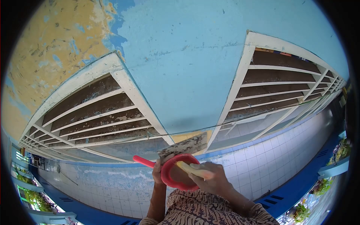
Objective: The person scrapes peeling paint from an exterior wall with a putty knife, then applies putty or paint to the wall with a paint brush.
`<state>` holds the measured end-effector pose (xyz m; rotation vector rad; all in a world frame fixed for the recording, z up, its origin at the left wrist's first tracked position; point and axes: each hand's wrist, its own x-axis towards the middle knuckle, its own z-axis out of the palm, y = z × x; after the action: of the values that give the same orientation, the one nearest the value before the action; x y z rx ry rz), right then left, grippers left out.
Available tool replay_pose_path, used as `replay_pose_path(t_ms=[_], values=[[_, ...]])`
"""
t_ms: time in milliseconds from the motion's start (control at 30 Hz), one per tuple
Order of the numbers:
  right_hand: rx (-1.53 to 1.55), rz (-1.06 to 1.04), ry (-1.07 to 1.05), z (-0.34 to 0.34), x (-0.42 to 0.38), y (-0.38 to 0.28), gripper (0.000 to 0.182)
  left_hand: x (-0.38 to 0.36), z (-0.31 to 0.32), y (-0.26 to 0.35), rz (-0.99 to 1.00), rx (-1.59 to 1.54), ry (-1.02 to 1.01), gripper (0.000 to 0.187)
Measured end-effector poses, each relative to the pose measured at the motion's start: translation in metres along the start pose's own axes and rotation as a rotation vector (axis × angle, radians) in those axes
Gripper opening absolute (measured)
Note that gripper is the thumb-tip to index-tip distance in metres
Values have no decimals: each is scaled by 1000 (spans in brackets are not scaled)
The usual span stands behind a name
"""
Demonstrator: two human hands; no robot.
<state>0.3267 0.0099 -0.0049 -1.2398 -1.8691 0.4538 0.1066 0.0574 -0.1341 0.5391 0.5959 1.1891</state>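
My left hand [159, 174] is closed on the rim of a red plastic dipper [165, 179], whose handle [143, 161] sticks out to the left. Brownish-grey material covers the inside of the dipper. Behind its far rim rises a flat, grey-stained plate [183, 145], its lower edge close to my left fingertips. My right hand [212, 179] is wrapped around a pale yellow, elongated tool [189, 168] whose exact kind I cannot tell. The tool's far end reaches over the dipper's opening.
Ahead stands a light blue wall [180, 75] with peeling paint and a yellow patch [56, 48] at left. White-barred windows [101, 108] [281, 80] flank it. White tiles [240, 165] cover the lower wall. Plants [302, 212] grow beyond the blue ledge [277, 198] behind me.
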Motion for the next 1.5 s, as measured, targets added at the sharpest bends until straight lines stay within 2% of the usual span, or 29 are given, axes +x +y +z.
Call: replay_pose_path(t_ms=[33, 67, 100, 167, 233, 300, 367, 400, 433, 500, 600, 700, 767, 800, 833, 867, 900, 967, 1000, 1033, 1100, 1167, 1233, 1300, 1367, 1500], values=[[-2, -6, 2, -1, -1, -1, 18, 1, 5, 0, -17, 21, -36, 71], [158, 84, 33, -5, -2, -1, 16, 1, 9, 1, -25, -42, -128, 65], [319, 176, 59, -9, -4, 0, 14, 3, 8, -1, -20, -45, -127, 65], [427, 221, 316, -15, -19, 28, 8, 5, 4, -5, -36, 55, -101, 64], [420, 469, 604, -34, -16, 32, 21, 4, 12, -1, -71, 63, -81, 64], [507, 591, 800, -26, -23, 65, 18, 1, 18, 0, -112, 71, -64, 63], [731, 714, 589, -4, -44, 105, 31, 0, 23, -2, -121, -36, -60, 65], [987, 782, 431, 5, -52, 111, 40, -1, 27, -3, -120, -39, -60, 65], [1132, 815, 313, 19, -56, 111, 42, -2, 30, -3, -131, -21, -61, 66], [1226, 711, 124, 27, -45, 92, 37, -6, 40, -2, -132, -3, -55, 66], [1294, 761, 167, 36, -35, 90, 29, -11, 55, -1, -153, 21, -54, 67], [1294, 736, 111, 41, -38, 117, 22, -15, 57, 0, -176, -41, -86, 68], [1211, 740, 128, 33, -28, 113, 16, -18, 59, -2, -105, 147, -100, 70], [1089, 612, 310, 27, -20, 110, 16, -17, 63, -4, -96, 145, -99, 70], [960, 479, 486, 19, -9, 105, 18, -17, 71, -5, 16, 139, -106, 73], [1047, 361, 651, 2, 12, 93, 25, -16, 77, -4, 128, 133, -115, 77], [1129, 238, 816, -11, 27, 83, 33, -17, 77, 2, 135, 133, -120, 77], [1087, 251, 953, -35, 28, 94, 48, -25, 69, 18, 81, 166, -36, 76], [998, 161, 827, -48, 33, 96, 52, -26, 66, 20, 155, 164, 17, 74], [996, 155, 827, -53, 36, 91, 52, -25, 64, 24, 160, 162, 12, 74], [903, 350, 685, -54, 41, 81, 54, -24, 59, 33, 235, 74, 35, 73], [907, 387, 773, -38, 49, 74, 54, -22, 51, 42, 306, 109, 30, 73], [720, 279, 639, -22, 56, 89, 54, -17, 43, 52, 452, 182, 26, 73], [803, 288, 732, -2, 65, 106, 51, -17, 44, 64, 474, 171, 64, 72], [-361, -127, 722, 16, 63, 129, 51, -17, 38, 70, 515, -11, 134, 71], [-327, -30, 730, 41, 68, 125, 53, -25, 7, 75, 568, -24, 157, 74]])
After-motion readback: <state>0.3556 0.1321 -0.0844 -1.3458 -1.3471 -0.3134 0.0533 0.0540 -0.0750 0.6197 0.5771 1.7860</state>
